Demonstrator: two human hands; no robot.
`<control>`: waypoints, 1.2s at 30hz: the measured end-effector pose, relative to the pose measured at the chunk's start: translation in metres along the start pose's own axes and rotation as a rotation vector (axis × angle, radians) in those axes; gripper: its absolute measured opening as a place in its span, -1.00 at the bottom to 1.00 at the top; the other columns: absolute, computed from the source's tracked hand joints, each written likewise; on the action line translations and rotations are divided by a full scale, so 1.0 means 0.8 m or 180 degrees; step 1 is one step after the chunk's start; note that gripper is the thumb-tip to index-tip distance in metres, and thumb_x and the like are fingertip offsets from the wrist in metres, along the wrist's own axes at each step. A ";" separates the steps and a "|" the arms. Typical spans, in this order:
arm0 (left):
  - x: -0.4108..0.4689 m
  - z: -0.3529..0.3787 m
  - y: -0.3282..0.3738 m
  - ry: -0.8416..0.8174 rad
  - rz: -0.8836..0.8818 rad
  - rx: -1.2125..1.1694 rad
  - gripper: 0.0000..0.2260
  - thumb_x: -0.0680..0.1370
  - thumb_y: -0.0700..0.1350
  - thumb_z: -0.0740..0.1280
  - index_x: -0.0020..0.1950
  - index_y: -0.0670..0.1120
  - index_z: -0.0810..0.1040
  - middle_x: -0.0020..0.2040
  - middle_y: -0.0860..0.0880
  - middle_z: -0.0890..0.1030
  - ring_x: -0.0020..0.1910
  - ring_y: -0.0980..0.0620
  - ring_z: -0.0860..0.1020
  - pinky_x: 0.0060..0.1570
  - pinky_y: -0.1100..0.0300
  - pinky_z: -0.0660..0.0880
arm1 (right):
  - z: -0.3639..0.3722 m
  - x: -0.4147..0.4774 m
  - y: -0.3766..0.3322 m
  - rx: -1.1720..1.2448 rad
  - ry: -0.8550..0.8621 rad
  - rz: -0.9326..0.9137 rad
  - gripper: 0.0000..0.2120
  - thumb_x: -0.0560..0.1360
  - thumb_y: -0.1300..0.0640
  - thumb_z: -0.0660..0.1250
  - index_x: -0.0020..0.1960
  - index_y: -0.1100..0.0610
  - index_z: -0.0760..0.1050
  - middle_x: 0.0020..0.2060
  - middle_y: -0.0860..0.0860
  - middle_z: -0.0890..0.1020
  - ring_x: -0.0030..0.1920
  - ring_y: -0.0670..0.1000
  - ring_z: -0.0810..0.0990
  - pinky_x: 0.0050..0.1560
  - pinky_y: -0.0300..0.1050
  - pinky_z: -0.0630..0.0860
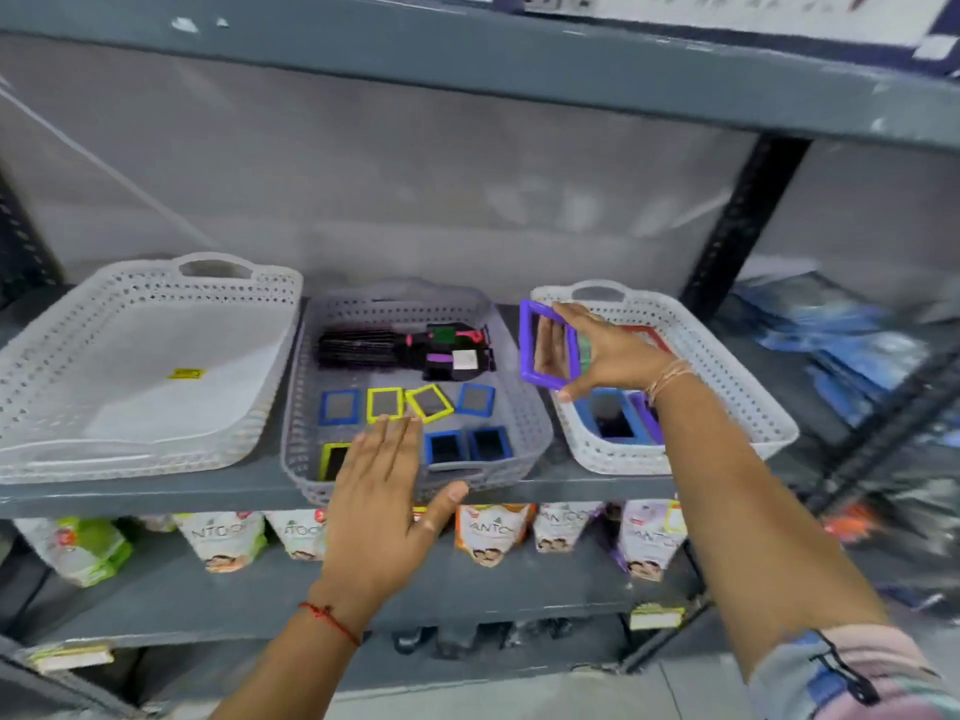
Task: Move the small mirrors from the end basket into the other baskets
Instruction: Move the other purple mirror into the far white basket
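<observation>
Holding a purple-framed mirror (549, 344) upright by its right edge, the right hand (613, 350) pinches the frame between thumb below and fingers above, with a second, green-edged mirror pressed behind it. It hangs above the gap between the right basket (737, 387) and the grey middle basket (519, 402), clear of both rims. Inside the right basket lie a blue-framed mirror (613, 415) and a purple one, partly hidden by the wrist; a red frame shows deeper in.

The left hand (382, 491) is flat and open, gripping nothing, fingers spread over the near rim of the middle basket, fingertips touching a yellow mirror (385, 404). Blue and yellow mirrors lie in two loose rows on that basket's floor, with dark combs (405, 348) at the back; bare floor remains between the rows.

Beside it the left basket (145, 304) is nearly bare, holding only a small yellow tag (185, 373). All three baskets sit at the shelf's (130, 493) front edge.
</observation>
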State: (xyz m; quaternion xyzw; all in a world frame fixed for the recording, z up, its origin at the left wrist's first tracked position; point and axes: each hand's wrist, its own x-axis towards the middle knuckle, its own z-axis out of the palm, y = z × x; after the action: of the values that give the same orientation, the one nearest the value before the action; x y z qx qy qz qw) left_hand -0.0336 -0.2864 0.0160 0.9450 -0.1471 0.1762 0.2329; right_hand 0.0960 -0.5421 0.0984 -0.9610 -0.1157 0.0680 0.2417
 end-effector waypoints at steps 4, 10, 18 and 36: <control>0.000 0.003 0.001 0.0056 -0.0080 -0.0039 -0.17 0.46 0.39 -0.19 0.37 -0.25 0.30 0.36 -0.25 0.38 0.39 -0.21 0.26 0.38 -0.04 0.07 | -0.032 -0.022 0.052 -0.0399 -0.0283 0.0551 0.08 0.25 0.30 0.55 0.54 0.14 -0.08 0.55 0.04 -0.04 0.54 -0.01 -0.04 0.48 -0.22 -0.04; -0.001 0.003 0.000 0.0093 -0.0046 -0.0053 -0.18 0.46 0.39 -0.21 0.39 -0.22 0.27 0.37 -0.23 0.36 0.41 -0.14 0.19 0.39 -0.04 0.06 | -0.052 -0.041 0.113 -0.0948 -0.0820 0.1189 0.07 0.31 0.38 0.46 0.53 0.02 -0.18 0.55 0.02 -0.07 0.53 0.05 -0.03 0.48 -0.11 0.06; 0.000 0.003 0.001 0.0053 -0.0105 -0.0037 -0.20 0.48 0.36 -0.20 0.37 -0.23 0.31 0.34 -0.23 0.40 0.38 -0.17 0.24 0.36 -0.14 0.15 | -0.021 -0.034 0.169 -0.1455 -0.1016 0.1445 -0.35 0.50 0.19 0.09 0.48 -0.21 -0.04 0.55 0.05 -0.09 0.48 0.23 0.15 0.45 0.13 0.22; 0.002 0.005 0.002 0.0006 -0.0160 0.0018 -0.21 0.49 0.35 -0.20 0.35 -0.25 0.34 0.32 -0.25 0.43 0.36 -0.22 0.30 0.33 -0.19 0.22 | 0.000 -0.024 0.178 -0.1407 -0.0930 0.0991 -0.49 0.60 0.21 0.11 0.51 0.18 0.06 0.53 0.14 0.03 0.54 0.14 -0.01 0.54 0.02 -0.05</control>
State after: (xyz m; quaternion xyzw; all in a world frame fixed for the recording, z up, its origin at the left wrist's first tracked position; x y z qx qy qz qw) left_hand -0.0314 -0.2899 0.0141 0.9489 -0.1227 0.1716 0.2346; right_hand 0.1046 -0.6690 0.0311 -0.9765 -0.0126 0.2149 -0.0058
